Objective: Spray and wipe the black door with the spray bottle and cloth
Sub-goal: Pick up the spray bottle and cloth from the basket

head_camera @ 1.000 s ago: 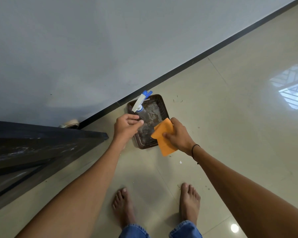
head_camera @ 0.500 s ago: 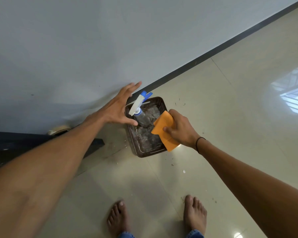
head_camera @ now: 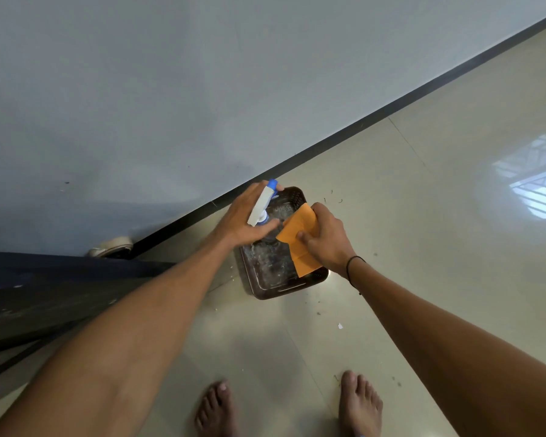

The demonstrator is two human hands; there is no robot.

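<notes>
Spray bottle (head_camera: pixel 263 205) (white trigger head, blue nozzle) stands at the far end of a dark basket (head_camera: pixel 267 290) on the floor, beside the wall's black skirting. L. hand (head_camera: pixel 245 219) wraps the bottle's neck, thumb curled under the trigger head. R. hand (head_camera: pixel 327 236) pinches an orange cloth (head_camera: pixel 298 238), fingers curled, over the basket's right edge. Black door (head_camera: pixel 44 291) lies at left, apart from both hands. Bare feet near bottom edge.

Dark brown basket (head_camera: pixel 300 288) on glossy tiled floor (head_camera: pixel 438 216), grey wall (head_camera: pixel 202 89), black skirting (head_camera: pixel 391 108), bare feet (head_camera: pixel 360 402)
</notes>
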